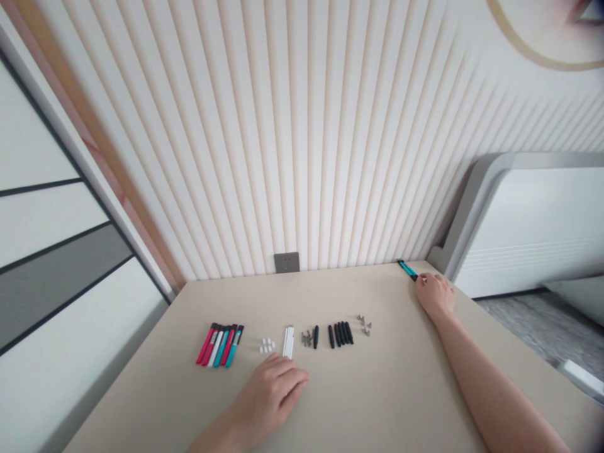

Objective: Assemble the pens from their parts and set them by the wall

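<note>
My right hand [435,296] is at the far edge of the beige desk [377,390], its fingertips pinching the end of a teal and black marker [408,270]. My left hand [270,396] rests palm down on the desk, holding nothing. Just beyond its fingertips lie a bundle of white sticks [288,341] and a small cluster of white pieces [267,346]. Further left is a row of red and teal markers [219,346]. To the right are small grey metal parts [307,338], black tubes [340,335] and several metal fittings [363,324].
A grey wall socket plate [287,262] sits on the ribbed cream wall [302,138] just above the desk's far edge. A white padded furnishing [528,226] stands beyond the right edge, with grey carpet [514,321] below it. A panelled door [51,251] is on the left.
</note>
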Available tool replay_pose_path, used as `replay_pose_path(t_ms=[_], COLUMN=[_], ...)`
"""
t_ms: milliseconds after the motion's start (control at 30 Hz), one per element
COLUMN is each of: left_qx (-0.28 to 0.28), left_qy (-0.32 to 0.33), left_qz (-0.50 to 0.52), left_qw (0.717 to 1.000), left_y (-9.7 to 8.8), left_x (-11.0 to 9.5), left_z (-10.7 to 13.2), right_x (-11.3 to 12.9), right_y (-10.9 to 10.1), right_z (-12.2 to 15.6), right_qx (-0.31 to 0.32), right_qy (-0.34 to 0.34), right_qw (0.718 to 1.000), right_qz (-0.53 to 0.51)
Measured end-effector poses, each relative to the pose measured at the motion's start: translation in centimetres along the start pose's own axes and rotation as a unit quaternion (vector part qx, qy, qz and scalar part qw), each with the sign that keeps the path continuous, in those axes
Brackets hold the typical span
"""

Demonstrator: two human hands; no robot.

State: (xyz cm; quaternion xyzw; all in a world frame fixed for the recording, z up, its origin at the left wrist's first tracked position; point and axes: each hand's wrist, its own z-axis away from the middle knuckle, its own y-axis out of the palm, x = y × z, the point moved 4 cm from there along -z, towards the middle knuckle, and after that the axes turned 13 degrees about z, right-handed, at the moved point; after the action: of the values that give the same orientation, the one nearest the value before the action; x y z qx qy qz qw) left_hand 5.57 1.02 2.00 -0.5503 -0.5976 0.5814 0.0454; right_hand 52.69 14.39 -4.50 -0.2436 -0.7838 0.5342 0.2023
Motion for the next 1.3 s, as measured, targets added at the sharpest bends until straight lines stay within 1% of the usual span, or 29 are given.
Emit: replay_pose_path(t_ms=[200,300,400,500,600,667,767,800,867,900,967,1033,1100,1167,1233,1300], left_qx=[0.002,-0.004,-0.017,-0.046,-0.09,-0.115,-0.135,-0.145,-0.167,-0.17,-0.166,-0.153,-0.131,-0.111,-0.101,-0.086], left_qy=[0.015,0.026,0.022,0.0,-0.024,-0.052,-0.096,-0.117,-0.164,-0.189,-0.233,-0.253,-0.259,-0.253,-0.249,-0.245], left_qz=[-0.028,-0.065,-0.115,-0.149,-0.172,-0.191,-0.219,-0.227,-0.245,-0.25,-0.255,-0.247,-0.237,-0.231,-0.229,-0.231], left_qw=[0.999,0.998,0.993,0.988,0.981,0.974,0.962,0.956,0.941,0.934,0.924,0.923,0.927,0.933,0.935,0.938], left_y=[0.1,-0.3,-1.7,-3.9,-6.1,-7.4,-9.2,-9.8,-10.9,-11.3,-11.8,-11.7,-11.2,-10.3,-9.5,-8.7], left_x=[0.1,0.5,1.3,2.7,4.1,4.9,6.2,6.6,7.6,8.2,9.1,9.7,9.9,9.7,9.5,9.3], left_z=[0.0,0.0,0.1,0.3,0.7,1.0,1.7,2.0,2.7,3.1,3.7,3.9,3.9,3.7,3.4,3.1], right_x=[0.2,0.8,2.3,4.6,8.0,10.5,14.2,15.2,16.6,17.0,17.4,17.1,16.3,15.5,15.0,14.7], right_y=[-0.8,-1.6,-2.8,-4.8,-7.9,-10.2,-13.4,-14.1,-15.0,-15.1,-14.8,-14.0,-13.1,-12.3,-11.9,-11.8], right_z=[0.5,1.1,2.1,3.8,6.7,9.4,14.3,16.0,18.9,20.1,21.9,22.5,22.1,21.1,20.1,19.5], right_qx=[-0.039,-0.059,-0.074,-0.102,-0.133,-0.131,-0.121,-0.115,-0.11,-0.105,-0.085,-0.072,-0.068,-0.065,-0.067,-0.069], right_qy=[-0.016,-0.029,-0.049,-0.088,-0.163,-0.23,-0.324,-0.347,-0.367,-0.372,-0.403,-0.42,-0.412,-0.393,-0.372,-0.358], right_qw=[0.998,0.996,0.993,0.982,0.956,0.933,0.896,0.886,0.871,0.866,0.851,0.844,0.85,0.862,0.87,0.873], right_qz=[-0.037,-0.061,-0.084,-0.132,-0.205,-0.245,-0.279,-0.284,-0.307,-0.319,-0.325,-0.324,-0.32,-0.315,-0.316,-0.323])
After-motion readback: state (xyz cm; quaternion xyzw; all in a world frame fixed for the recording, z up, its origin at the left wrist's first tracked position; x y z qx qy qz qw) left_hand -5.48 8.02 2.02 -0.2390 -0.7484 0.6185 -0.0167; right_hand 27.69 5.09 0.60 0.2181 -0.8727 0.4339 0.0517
